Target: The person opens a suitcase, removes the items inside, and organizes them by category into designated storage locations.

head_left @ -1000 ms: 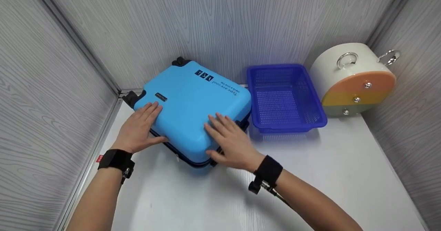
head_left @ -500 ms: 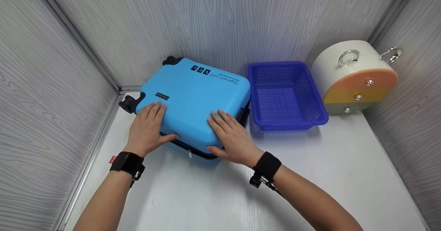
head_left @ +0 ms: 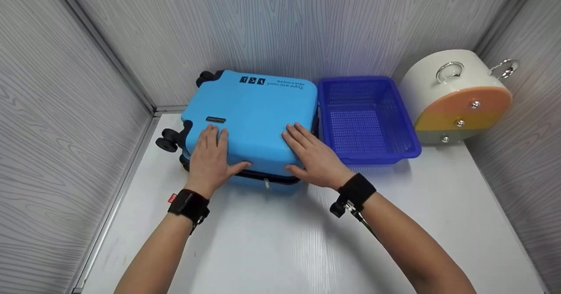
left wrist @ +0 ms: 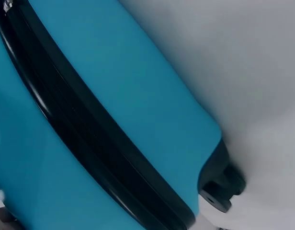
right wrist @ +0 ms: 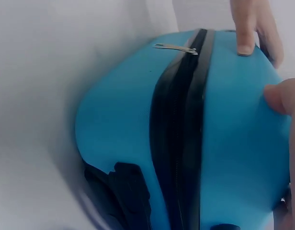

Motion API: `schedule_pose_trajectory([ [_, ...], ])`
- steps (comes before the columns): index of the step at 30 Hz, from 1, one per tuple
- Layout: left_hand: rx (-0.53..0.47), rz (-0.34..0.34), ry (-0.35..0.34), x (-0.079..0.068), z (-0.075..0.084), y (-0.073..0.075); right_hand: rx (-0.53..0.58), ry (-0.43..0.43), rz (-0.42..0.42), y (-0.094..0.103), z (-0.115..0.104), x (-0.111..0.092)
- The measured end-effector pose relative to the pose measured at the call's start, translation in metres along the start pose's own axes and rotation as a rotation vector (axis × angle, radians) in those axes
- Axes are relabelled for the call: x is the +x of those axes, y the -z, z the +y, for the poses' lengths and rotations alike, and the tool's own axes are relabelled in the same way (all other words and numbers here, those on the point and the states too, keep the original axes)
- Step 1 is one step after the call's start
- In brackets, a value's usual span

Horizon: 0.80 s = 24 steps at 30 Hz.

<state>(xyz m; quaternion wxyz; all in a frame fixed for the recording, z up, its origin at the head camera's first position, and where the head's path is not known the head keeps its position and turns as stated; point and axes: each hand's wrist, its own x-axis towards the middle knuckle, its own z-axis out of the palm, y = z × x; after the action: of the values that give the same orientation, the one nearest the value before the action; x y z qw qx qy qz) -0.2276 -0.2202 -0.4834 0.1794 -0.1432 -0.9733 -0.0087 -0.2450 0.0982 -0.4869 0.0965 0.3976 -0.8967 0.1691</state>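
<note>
- The pair of black wheels juts out past the suitcase's near left corner; nothing holds it.
- The left hand is spread open, its straight fingers flat on the lid and its thumb out along the front edge; it grips nothing.
- The blue suitcase lies on its broad side on the white table, near the back wall, front edge turned to the person. Setting it straight looks mostly done, in my judgement (its lettering reads upside down from here).
- The zip pull hangs at the front seam, which looks closed, so any opening is not yet done.
- The right hand also lies open, fingers extended on the lid, thumb at the front edge, holding nothing. Letting go seems to be what is left.
- The purple basket stands just beside the suitcase (whether they touch, I cannot tell), and no hand is on it.
- The round cream box, farthest right, is untouched too.
</note>
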Motion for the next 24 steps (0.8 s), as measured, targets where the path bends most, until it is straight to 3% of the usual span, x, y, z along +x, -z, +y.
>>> schedule_pose_trajectory([
  [7,0.011,-0.01,0.038,0.011,0.024,-0.002,0.022,0.005,-0.061,0.014,0.022,0.001],
  [15,-0.014,-0.013,0.017,0.018,0.035,-0.006,0.034,-0.039,-0.127,0.028,0.044,0.002],
  [20,-0.085,0.064,0.0,0.012,0.038,-0.016,0.033,-0.064,-0.108,0.03,0.049,0.005],
  [22,-0.094,0.125,-0.055,0.004,0.04,-0.023,0.033,-0.065,-0.101,0.028,0.049,0.005],
  [24,-0.075,0.204,-0.157,-0.007,0.043,-0.032,0.023,-0.055,-0.094,0.025,0.048,0.005],
])
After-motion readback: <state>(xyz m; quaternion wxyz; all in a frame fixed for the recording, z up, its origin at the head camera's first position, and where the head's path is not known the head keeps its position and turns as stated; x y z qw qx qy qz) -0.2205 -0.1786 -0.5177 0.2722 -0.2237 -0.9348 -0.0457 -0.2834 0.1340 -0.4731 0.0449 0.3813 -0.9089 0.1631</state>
